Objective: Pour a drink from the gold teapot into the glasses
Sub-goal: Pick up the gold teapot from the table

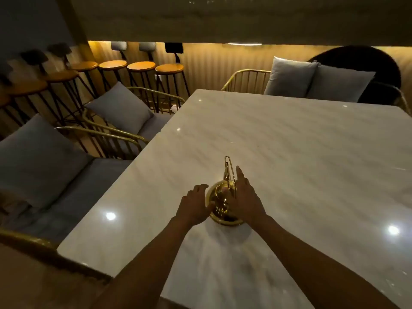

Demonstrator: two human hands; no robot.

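A gold teapot (pixel 219 197) with a round belly and a tall thin handle loop stands upright on the white marble table (pixel 301 152), near its front left part. My left hand (pixel 195 206) rests against the pot's left side, fingers curved and apart. My right hand (pixel 244 197) lies flat along the pot's right side with fingers stretched forward beside the handle. Neither hand is closed around the pot. No glasses are in view.
Gold wire chairs with grey cushions (pixel 120 107) line the table's left side, and another with two cushions (pixel 316 80) stands at the far end. A row of wooden bar stools (pixel 140 66) runs along the back wall. The table's near left corner (pixel 64 247) is close.
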